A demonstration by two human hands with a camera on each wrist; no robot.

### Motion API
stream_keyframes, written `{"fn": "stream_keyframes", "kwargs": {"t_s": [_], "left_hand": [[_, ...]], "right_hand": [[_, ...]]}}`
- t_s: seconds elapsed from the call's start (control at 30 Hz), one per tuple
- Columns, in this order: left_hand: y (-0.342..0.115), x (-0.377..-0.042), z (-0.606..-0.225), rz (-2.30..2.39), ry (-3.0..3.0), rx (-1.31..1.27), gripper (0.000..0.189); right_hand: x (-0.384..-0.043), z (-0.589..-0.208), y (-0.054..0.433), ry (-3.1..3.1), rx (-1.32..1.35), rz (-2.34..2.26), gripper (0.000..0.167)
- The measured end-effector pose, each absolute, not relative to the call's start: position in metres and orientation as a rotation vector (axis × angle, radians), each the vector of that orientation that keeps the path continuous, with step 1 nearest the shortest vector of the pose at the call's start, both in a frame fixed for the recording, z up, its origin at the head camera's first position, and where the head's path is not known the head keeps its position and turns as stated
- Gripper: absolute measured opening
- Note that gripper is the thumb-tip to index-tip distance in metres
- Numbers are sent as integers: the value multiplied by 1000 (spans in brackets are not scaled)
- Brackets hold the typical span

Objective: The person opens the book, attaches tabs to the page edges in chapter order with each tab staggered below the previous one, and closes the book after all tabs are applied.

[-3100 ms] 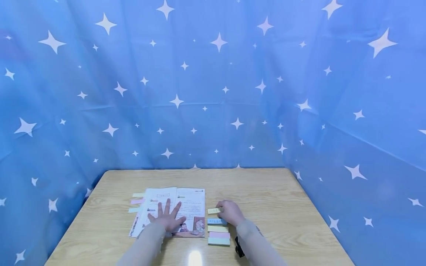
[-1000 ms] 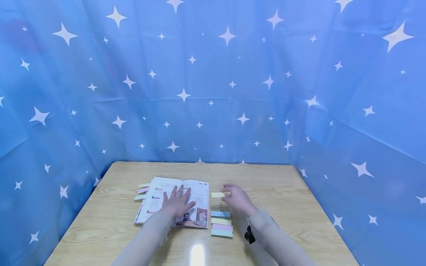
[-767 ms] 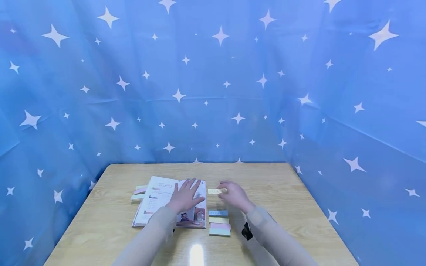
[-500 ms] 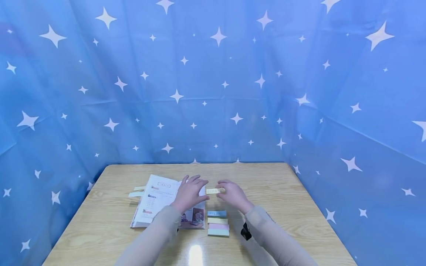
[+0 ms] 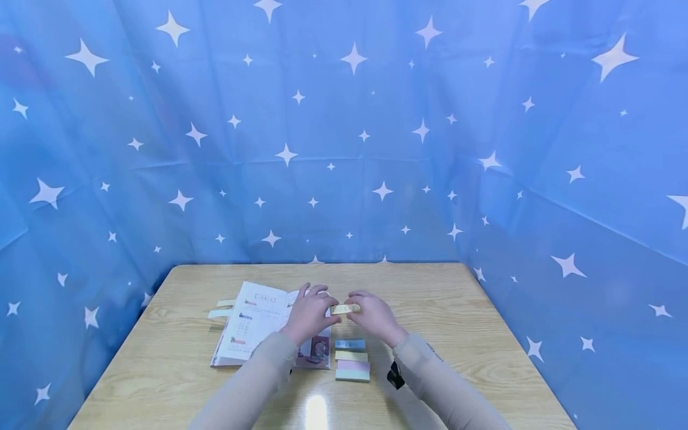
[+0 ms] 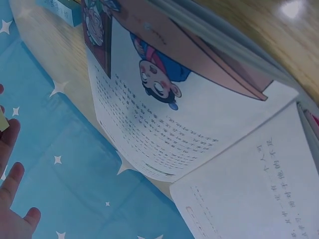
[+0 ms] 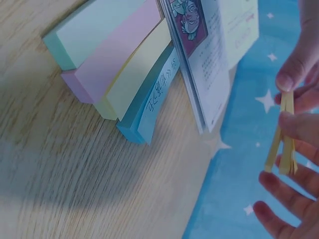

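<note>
In the head view, a small pad of yellow sticky notes (image 5: 344, 309) is held up between both hands, just right of the open book (image 5: 263, 322). My left hand (image 5: 309, 315) pinches its left end over the book's right page. My right hand (image 5: 374, 315) grips the right end. The right wrist view shows the pad's yellow strips (image 7: 286, 154) edge-on and parted at the lower end, with thumbs and fingers of both hands on them. At the left edge of the left wrist view, some fingers (image 6: 12, 181) and a bit of yellow show.
In a column right of the book lie a blue pad (image 5: 350, 344) with handwriting, a yellow pad (image 5: 352, 356), a pink pad (image 5: 352, 366) and a green pad (image 5: 352, 376). Pale tabs (image 5: 220, 313) stick out from the book's left edge. A starry blue curtain (image 5: 344, 137) surrounds the wooden table (image 5: 457, 334).
My right hand has lifted the yellow pad from the column and carried it away from me. My left hand has left the page, moved right and taken the pad's other end. The pink tab no longer shows.
</note>
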State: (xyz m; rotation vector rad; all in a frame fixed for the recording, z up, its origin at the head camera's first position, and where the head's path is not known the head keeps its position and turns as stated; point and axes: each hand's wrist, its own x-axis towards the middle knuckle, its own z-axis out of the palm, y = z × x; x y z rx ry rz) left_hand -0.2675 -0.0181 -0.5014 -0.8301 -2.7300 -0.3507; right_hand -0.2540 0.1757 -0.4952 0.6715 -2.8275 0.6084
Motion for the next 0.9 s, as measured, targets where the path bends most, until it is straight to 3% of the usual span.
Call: {"fn": "stream_keyframes", "kwargs": {"t_s": [0.3, 0.57, 0.9], "left_hand": [[-22, -271, -505, -352, -2714, -849, 25], [-32, -271, -507, -343, -2674, -834, 21], [-39, -272, -511, -347, -2673, -808, 20]], "right_hand": [[-255, -497, 177, -2823, 681, 593, 26], [-255, -496, 185, -2855, 630, 674, 42], [-255, -495, 191, -2890, 627, 658, 44]]}}
